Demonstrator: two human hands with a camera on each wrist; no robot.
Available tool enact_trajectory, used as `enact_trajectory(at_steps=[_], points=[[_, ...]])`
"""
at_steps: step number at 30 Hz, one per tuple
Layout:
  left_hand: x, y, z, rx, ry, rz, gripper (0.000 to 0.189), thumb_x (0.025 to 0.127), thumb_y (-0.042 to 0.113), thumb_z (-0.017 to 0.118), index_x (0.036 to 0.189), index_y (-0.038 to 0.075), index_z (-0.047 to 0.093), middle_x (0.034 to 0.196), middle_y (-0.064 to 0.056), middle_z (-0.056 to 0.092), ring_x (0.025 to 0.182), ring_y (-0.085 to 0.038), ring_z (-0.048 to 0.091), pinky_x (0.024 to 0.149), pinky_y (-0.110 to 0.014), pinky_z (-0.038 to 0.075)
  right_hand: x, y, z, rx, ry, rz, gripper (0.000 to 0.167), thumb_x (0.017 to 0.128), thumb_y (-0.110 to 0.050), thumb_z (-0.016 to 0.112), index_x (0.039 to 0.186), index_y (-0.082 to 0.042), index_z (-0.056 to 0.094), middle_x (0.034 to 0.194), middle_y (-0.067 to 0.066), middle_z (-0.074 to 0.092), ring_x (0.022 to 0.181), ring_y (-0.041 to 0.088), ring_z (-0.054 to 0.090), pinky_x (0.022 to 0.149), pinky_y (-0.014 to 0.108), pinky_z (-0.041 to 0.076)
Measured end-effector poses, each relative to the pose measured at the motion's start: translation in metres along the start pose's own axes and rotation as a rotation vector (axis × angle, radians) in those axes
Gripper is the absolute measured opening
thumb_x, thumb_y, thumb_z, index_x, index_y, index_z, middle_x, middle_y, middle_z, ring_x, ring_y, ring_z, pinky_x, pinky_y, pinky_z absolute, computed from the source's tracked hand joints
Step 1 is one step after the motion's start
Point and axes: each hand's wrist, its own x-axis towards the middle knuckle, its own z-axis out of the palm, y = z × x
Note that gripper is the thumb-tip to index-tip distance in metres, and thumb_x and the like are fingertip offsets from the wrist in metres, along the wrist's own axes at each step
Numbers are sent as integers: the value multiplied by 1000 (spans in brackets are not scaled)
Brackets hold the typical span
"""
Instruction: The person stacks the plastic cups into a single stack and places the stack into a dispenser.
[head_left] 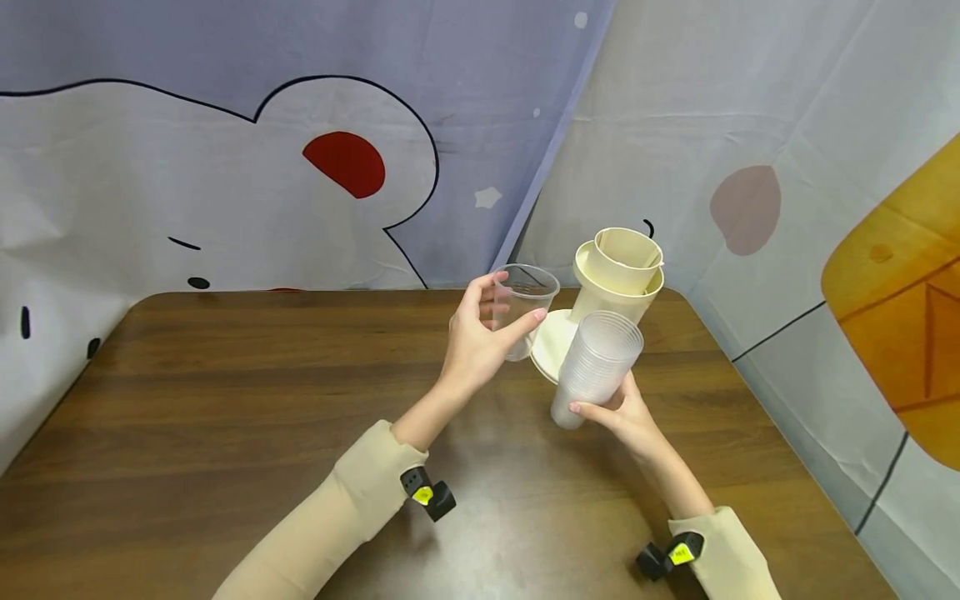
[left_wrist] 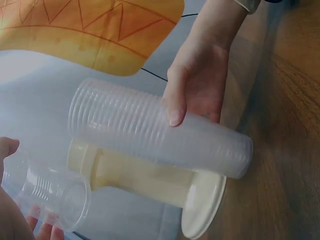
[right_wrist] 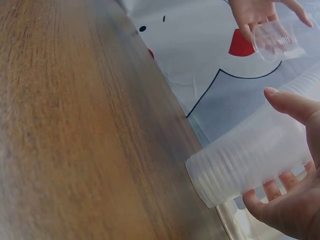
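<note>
A single clear plastic cup (head_left: 525, 287) is held upright in my left hand (head_left: 480, 329), with the thumb on its near side and the fingers round the far side. My right hand (head_left: 626, 412) grips a tall stack of nested clear plastic cups (head_left: 600, 358) around its lower half, mouths up and leaning to the right. The two hands are apart, the single cup to the left of the stack. Behind the stack stands a cream plastic cup holder (head_left: 611, 300) with a round base (head_left: 552, 337) and a tube-shaped top, partly hidden by the stack.
The brown wooden table (head_left: 225, 417) spreads under both arms. A printed cloth (head_left: 480, 125) hangs behind it and along the right side. Each sleeve cuff carries a small black camera (head_left: 427, 492).
</note>
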Motion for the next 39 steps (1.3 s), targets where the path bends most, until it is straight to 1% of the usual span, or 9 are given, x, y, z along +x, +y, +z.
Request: enact_trajectory(at_steps=[5,11,15,19,22,25,33,39], points=[[-2,5,0,-18,1,13,60,77,30,79,130,20,53,114,-3,63,103,-17,61,87,-34,51,-1,0,1,-4,1,8,82,79,2,71,142,-23,25,131,-2,45,116,8,53,94,20,46],[-1,11,1,-61,11,65,61,79,28,78,133,17,51,119,-3,63,103,-17,61,88,-35,53,-2,-1,1,-2,7,13,81,78,3,72,141,-23,27,129,-3,47,115,8,55,93,21,46],[-2,16,4,-113,10,86,61,80,26,78,133,14,51,119,-5,63,104,-25,62,90,-41,54,-2,-1,1,3,5,7,81,78,3,71,141,-23,26,129,-3,47,115,8,54,93,21,47],[-3,20,7,-136,24,125,60,80,24,78,133,13,52,118,-6,62,104,-26,62,91,-44,53,-2,-1,1,6,3,6,82,78,3,72,141,-23,26,131,-2,46,116,8,54,94,21,46],[-4,23,8,-128,50,170,61,79,23,78,133,13,52,119,-4,63,102,-18,61,90,-39,52,-3,-1,1,1,8,11,82,78,3,72,141,-23,26,130,-2,46,116,8,54,94,21,46],[-4,27,10,-126,63,197,61,79,22,79,133,13,51,119,-5,64,101,-15,60,89,-35,52,-3,0,1,-2,12,10,81,78,2,72,141,-22,27,129,-2,47,114,8,55,93,21,47],[-5,36,17,-139,55,215,64,79,21,79,133,10,48,119,-6,65,102,-15,62,88,-30,51,-3,0,0,-13,11,9,82,79,2,71,142,-23,26,130,-3,46,116,8,54,94,21,46],[-6,42,22,-161,60,232,62,78,21,79,132,11,49,119,-5,65,101,-14,62,84,-28,50,-4,0,0,-4,5,12,83,78,2,71,142,-23,25,130,-2,46,116,8,54,94,21,46]])
